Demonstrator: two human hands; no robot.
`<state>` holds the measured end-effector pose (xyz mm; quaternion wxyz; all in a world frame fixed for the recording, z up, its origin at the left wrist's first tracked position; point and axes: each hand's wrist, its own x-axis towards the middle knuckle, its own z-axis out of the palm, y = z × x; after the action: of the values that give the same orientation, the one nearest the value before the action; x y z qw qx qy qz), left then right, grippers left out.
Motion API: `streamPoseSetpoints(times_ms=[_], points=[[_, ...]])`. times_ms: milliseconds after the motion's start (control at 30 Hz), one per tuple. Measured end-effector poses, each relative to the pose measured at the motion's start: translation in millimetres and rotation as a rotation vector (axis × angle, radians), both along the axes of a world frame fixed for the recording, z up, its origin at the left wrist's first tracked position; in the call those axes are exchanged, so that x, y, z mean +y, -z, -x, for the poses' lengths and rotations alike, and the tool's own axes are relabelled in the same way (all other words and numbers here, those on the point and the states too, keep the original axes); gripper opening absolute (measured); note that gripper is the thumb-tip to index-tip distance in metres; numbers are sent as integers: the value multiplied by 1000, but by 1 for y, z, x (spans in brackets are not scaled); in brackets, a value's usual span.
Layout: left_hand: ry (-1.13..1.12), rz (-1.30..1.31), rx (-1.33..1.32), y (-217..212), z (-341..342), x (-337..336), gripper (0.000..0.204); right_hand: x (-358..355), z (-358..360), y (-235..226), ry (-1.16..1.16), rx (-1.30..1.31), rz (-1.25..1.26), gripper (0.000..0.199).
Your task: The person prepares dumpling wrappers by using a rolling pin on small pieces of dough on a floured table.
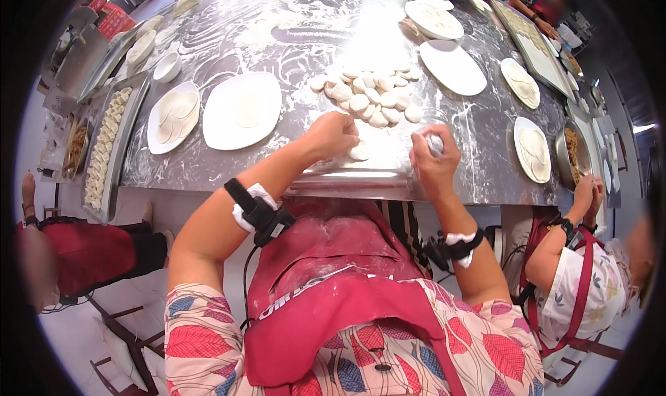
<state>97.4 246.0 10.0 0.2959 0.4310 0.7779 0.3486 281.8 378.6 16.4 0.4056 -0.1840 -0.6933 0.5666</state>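
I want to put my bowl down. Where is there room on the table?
Bare steel table lies between the square white plate and the left hand. Crowded: the pile of dough pieces above the right hand.

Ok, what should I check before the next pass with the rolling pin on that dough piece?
1. Left hand on dough piece: ok, fingers touch it.
2. Right hand gripping rolling pin: ok, fist closed round it.
3. Pin clear of left fingers: cannot tell, pin mostly hidden.
4. Dough pile within reach: ok, just beyond the hands.
5. Table floured: ok, white dusting shows.
6. Plate free: ok, looks bare.
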Motion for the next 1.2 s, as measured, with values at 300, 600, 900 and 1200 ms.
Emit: streamPoseSetpoints(times_ms=[300, 600, 900, 1200], points=[[115, -4, 150, -7, -2, 14, 17, 26, 56, 5, 70, -58, -174, 15], [86, 33, 58, -11, -2, 9, 14, 30, 51, 9, 109, -20, -202, 16], [-23, 10, -197, 9, -1, 0, 12, -9, -16, 7, 68, -2, -129, 15], [76, -30, 160, -6, -11, 20, 19, 21, 55, -5, 90, -48, -180, 17]])
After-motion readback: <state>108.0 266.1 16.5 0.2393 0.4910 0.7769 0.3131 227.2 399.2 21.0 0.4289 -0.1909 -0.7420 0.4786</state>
